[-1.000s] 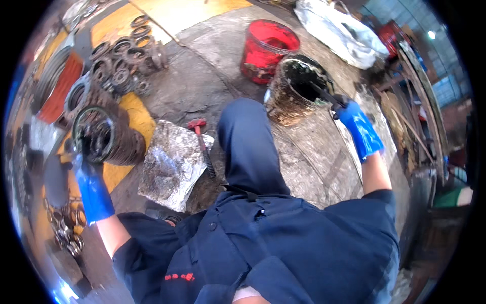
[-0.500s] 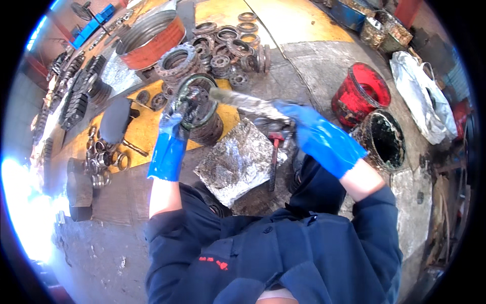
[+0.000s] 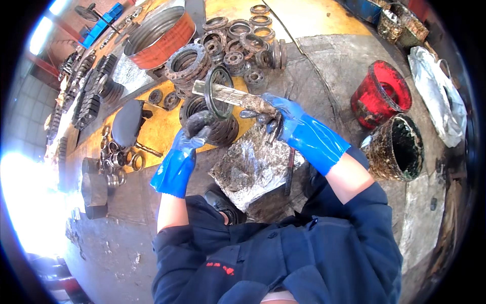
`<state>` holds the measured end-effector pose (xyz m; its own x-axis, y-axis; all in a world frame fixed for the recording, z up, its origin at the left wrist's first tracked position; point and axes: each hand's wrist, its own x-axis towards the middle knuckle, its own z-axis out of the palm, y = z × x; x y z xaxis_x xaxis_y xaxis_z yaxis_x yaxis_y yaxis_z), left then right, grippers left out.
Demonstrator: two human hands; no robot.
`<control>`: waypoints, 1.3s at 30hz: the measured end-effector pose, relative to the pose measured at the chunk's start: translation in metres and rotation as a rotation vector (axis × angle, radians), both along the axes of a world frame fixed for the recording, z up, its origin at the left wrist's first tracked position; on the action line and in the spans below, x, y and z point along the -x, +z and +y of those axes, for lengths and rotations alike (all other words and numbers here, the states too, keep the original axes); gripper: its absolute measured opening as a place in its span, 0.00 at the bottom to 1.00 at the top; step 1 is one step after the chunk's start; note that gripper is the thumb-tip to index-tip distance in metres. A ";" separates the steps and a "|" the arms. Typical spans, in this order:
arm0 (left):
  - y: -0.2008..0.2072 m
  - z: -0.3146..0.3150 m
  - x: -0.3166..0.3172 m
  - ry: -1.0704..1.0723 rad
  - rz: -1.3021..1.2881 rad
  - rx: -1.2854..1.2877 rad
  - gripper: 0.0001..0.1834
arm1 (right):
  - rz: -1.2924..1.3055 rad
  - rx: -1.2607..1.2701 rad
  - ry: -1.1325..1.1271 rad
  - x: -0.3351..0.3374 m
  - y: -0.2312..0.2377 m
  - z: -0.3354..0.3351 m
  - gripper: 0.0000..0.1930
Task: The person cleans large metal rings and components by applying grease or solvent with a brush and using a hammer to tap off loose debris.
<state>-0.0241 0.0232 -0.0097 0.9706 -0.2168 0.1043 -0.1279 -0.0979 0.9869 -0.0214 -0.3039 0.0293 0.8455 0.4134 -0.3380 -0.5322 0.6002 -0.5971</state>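
My right hand point(image 3: 277, 115), in a blue rubber glove with blackened fingers, is closed round a flat, dirty wooden stick point(image 3: 230, 95) pointing left. The stick crosses the opening of a dark, wet-looking metal ring point(image 3: 228, 77), which stands steeply tilted. At the ring's lower left rim is my left hand point(image 3: 195, 130), gloved alike, its grimy fingers curled; the exact contact is hard to make out. Just beyond and below it rises a stack of dark rings point(image 3: 229, 133). In front of me lies a grease-smeared, whitish square slab or block point(image 3: 253, 167).
Many rusty rings and hubs point(image 3: 238, 45) are piled at the far side, near an orange drum section point(image 3: 162, 43). To the right stand a red bucket point(image 3: 372, 96), a grimy bucket point(image 3: 390, 147) and a white sack point(image 3: 438, 96). A round-topped stool point(image 3: 127, 124) and bearing rings point(image 3: 114, 157) are left.
The ring has turned from nearly face-on to a steep, narrower angle. The stick now lies across its opening, and my left hand has moved to its lower rim. The view has shifted slightly.
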 end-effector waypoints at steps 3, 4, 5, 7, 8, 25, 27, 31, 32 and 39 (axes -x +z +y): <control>0.018 -0.015 -0.008 0.169 0.317 0.245 0.22 | -0.044 0.063 0.057 0.011 0.012 -0.012 0.18; 0.026 -0.020 -0.010 0.161 0.324 0.198 0.23 | -0.053 0.129 0.046 0.015 0.013 -0.012 0.18; 0.034 -0.028 -0.008 0.155 0.335 0.153 0.23 | -0.071 0.161 0.097 0.017 0.009 -0.014 0.19; 0.056 -0.043 0.002 0.153 0.357 0.063 0.24 | -0.109 0.219 0.209 0.020 0.003 -0.017 0.20; 0.065 -0.051 0.006 0.149 0.367 0.020 0.24 | -0.102 0.256 0.219 0.024 0.000 -0.017 0.19; 0.032 -0.039 0.012 0.175 0.188 -0.017 0.15 | -0.861 1.025 -0.082 0.063 0.007 -0.036 0.12; 0.029 -0.034 0.010 0.183 0.198 0.007 0.16 | -1.369 1.323 -0.329 0.056 0.007 -0.038 0.13; 0.022 -0.028 0.008 0.186 0.215 0.006 0.17 | -1.309 1.524 -0.013 0.058 0.032 -0.034 0.22; 0.020 -0.028 0.006 0.181 0.221 0.006 0.17 | -1.353 1.486 -0.065 0.061 0.031 -0.035 0.22; 0.024 -0.034 0.012 0.201 0.213 0.064 0.17 | -1.383 1.512 -0.096 0.059 0.023 -0.033 0.25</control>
